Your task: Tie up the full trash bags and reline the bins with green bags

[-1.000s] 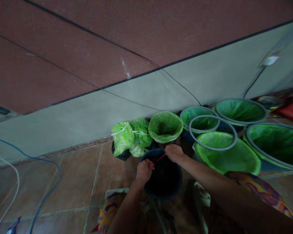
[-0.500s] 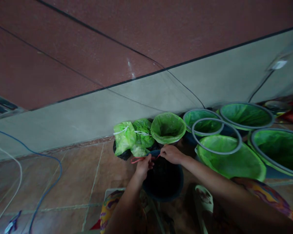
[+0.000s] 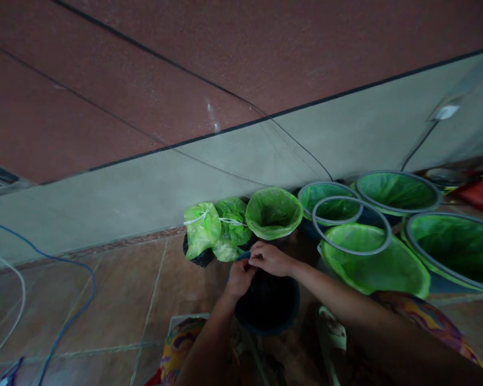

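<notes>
My left hand (image 3: 240, 277) and my right hand (image 3: 270, 258) meet over the far rim of a dark blue bucket (image 3: 296, 310), fingers closed and pinching. The red string that ran between them a moment earlier is hidden by the fingers. The bucket's inside is too dark to make out. Just beyond stand two tied green plastic bags (image 3: 202, 228) with white string round their necks, black plastic showing below. To their right is a container lined with a green bag (image 3: 273, 213).
Several bins with green liners stand to the right, among them a large bin with a grey rim (image 3: 453, 249). A loose grey ring (image 3: 388, 236) lies over one liner. A blue hose (image 3: 92, 289) and a white hose (image 3: 23, 300) cross the tiles at left. A wall (image 3: 145, 187) rises behind.
My hands have come together, the right moving left toward the left hand. The red string, visible stretched between them before, no longer shows. The view has shifted slightly.
</notes>
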{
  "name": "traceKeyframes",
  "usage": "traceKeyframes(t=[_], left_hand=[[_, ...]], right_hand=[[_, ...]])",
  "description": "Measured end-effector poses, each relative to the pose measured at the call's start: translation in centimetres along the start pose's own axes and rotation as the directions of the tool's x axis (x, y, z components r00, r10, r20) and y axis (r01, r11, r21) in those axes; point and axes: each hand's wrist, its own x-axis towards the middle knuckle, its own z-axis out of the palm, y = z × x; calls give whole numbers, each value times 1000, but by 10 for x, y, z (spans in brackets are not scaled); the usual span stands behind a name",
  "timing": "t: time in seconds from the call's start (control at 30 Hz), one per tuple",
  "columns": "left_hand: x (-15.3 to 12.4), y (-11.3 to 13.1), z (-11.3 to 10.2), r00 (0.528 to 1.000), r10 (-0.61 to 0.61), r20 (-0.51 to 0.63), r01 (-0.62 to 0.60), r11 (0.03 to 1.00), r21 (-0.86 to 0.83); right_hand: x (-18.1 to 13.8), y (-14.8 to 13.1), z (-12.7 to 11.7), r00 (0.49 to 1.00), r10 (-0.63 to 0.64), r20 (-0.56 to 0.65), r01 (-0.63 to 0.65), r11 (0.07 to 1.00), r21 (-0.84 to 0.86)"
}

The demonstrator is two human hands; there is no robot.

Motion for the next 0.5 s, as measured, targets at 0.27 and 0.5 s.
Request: traceKeyframes(t=[0.27,0.5], left_hand=[[0,0,-1,994,102,50,-108,984,142],[0,-6,2,997,68,36,-73,980,184]], right_hand=[[-4,20,26,938,297,181,-341,884,321],[-4,22,19,974,199,108,-174,964,-201]])
